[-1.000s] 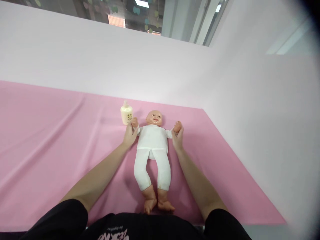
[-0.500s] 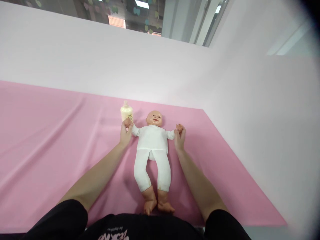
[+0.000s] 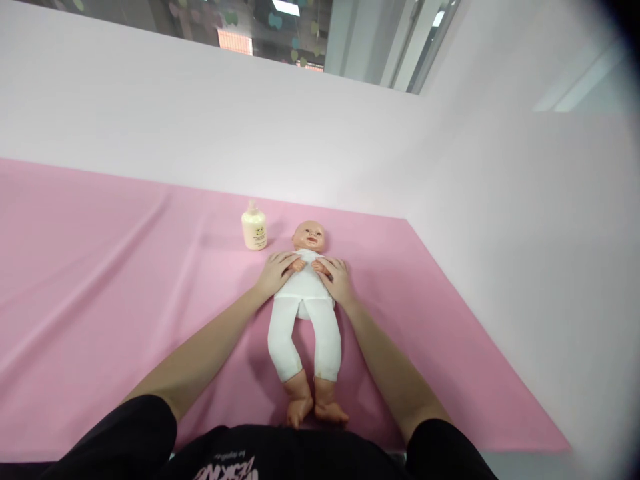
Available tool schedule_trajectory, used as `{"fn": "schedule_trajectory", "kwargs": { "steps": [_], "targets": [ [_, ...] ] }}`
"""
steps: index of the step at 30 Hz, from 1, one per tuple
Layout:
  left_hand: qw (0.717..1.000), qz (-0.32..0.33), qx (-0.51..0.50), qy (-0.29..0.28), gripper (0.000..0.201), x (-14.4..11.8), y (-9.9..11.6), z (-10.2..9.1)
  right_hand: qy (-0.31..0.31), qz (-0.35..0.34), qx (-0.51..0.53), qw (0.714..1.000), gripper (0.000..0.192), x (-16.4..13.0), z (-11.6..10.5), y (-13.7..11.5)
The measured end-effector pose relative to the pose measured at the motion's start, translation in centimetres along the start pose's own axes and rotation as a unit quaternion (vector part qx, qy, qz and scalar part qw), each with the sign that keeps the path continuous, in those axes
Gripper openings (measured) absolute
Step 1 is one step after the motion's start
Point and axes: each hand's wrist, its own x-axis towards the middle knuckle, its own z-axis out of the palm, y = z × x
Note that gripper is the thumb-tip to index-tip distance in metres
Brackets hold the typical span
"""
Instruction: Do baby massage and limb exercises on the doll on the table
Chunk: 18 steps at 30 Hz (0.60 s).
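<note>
A baby doll (image 3: 305, 313) in a white suit lies on its back on the pink sheet (image 3: 100, 293), head away from me, bare feet toward me. My left hand (image 3: 277, 272) holds the doll's arm and presses it onto the chest. My right hand (image 3: 336, 280) does the same with the doll's other arm. The doll's two small hands meet on its chest between my hands. A cream lotion bottle (image 3: 254, 228) stands upright to the left of the doll's head, apart from my left hand.
The pink sheet covers a wide surface that ends at a white wall (image 3: 250, 133) behind and a white panel (image 3: 525, 267) on the right. A window (image 3: 280, 30) runs above the wall. My black shirt fills the bottom edge.
Both my hands have swung the doll's arms from spread wide inward onto its chest. My left hand has left the spot beside the bottle.
</note>
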Motion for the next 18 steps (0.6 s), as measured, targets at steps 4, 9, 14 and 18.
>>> {"fn": "schedule_trajectory", "kwargs": {
  "steps": [4, 9, 14, 18],
  "targets": [
    [1.0, -0.007, 0.009, -0.007, 0.035, 0.1, 0.4, -0.1, 0.001, 0.002, 0.002, 1.0, 0.034, 0.1, 0.0, -0.2],
    [1.0, -0.005, 0.015, -0.008, 0.035, 0.0, 0.4, 0.1, 0.006, 0.006, 0.005, 1.0, 0.032, 0.1, 0.1, -0.2],
    [1.0, -0.006, 0.005, -0.005, 0.035, 0.0, 0.2, -0.1, 0.013, 0.001, 0.028, 1.0, 0.036, -0.1, 0.0, 0.1],
    [0.997, -0.033, -0.031, 0.055, 0.038, 1.1, 0.5, -0.4, 0.079, 0.031, 0.096, 0.992, 0.043, 0.7, 0.4, 1.0]
  ]
}}
